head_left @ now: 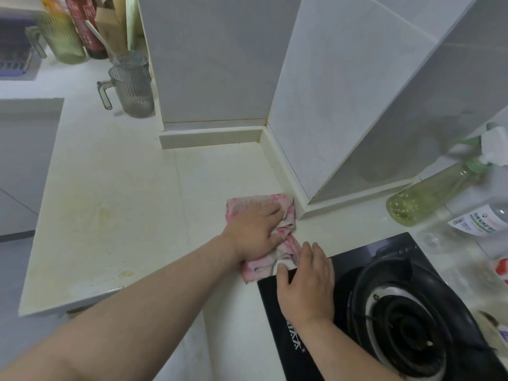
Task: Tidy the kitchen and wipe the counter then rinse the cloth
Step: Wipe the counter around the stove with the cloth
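A pink-and-white cloth [257, 268] lies crumpled on the cream counter [115, 171], against the base of a tiled wall corner. My left hand [251, 229] presses down on the cloth with fingers spread over it. My right hand [305, 279] rests on the near left corner of the black glass stove [384, 251], its fingertips touching the cloth's edge. Part of the cloth is hidden under both hands. Yellowish stains [110, 213] mark the counter to the left.
A grey ribbed pitcher [134, 89] stands by the tiled pillar [214, 64]; a green pitcher [66, 39] and bottles [88, 26] stand behind it. Right of the corner lie a green spray bottle [434, 193] and a labelled clear bottle [478, 221]. The burner [406, 325] sits lower right.
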Available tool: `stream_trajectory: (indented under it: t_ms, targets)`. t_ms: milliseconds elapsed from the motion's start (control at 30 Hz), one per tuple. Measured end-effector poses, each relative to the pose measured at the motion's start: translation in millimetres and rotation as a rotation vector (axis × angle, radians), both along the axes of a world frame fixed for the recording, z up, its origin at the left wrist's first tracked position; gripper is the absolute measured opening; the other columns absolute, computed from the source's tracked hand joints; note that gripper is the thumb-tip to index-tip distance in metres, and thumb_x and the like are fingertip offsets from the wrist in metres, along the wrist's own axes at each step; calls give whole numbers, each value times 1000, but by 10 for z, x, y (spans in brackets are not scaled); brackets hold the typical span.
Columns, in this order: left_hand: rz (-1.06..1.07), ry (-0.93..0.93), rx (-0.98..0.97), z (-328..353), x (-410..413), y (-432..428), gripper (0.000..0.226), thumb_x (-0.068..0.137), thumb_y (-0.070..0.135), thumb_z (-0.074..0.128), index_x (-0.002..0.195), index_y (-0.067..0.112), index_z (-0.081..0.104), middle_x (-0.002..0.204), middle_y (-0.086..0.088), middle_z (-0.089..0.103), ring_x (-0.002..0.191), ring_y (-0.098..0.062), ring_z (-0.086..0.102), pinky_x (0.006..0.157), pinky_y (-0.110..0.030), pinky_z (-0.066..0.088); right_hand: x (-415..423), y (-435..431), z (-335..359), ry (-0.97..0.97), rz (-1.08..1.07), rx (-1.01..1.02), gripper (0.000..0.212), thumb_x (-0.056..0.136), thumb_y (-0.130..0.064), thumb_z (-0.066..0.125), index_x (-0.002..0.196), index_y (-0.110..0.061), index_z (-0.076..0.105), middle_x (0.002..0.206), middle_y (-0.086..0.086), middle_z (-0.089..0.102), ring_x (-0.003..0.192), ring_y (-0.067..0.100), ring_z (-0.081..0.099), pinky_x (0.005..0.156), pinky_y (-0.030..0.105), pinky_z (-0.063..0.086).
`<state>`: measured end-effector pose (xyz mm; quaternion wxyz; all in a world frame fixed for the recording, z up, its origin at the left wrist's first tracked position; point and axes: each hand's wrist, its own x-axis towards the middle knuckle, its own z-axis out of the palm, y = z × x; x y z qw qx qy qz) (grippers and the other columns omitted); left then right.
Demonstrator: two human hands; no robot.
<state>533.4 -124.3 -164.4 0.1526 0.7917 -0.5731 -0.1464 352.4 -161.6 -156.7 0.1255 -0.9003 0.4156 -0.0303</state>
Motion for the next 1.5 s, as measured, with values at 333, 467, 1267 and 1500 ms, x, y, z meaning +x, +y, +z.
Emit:
stream_trajectory:
  t_ms: [333,467,1267,1500]
  targets:
    - [41,-12,0,-10,327,-295,68,95,55,43,153,21,29,161,0,23,147,-21,22,120,-37,17,3,-5,15,38,11,-12,81,87,-61,26,152,-11,30,160,8,27,149,19,16,124,36,-1]
    - [104,-30,-37,39,446,-398,64,95,52,44,148,16,39,158,-1,31,143,-23,30,117,-37,23,8,-12,20,72,19,-12,82,86,-61,19,151,-14,30,161,6,25,150,18,14,124,36,-2]
    - [101,-45,1,98,171,-244,66,95,51,43,147,11,38,158,-4,29,141,-25,31,116,-37,24,14,4,40,37,-7,-3,79,87,-60,28,151,-13,30,159,6,27,149,17,15,124,37,-1]
    - [61,-13,-49,186,-280,115,59,96,45,50,143,11,45,151,-4,39,135,-22,37,109,-31,23,-28,4,37,-133,-18,57,85,86,-62,34,155,-15,18,164,8,8,151,18,4,124,36,2]
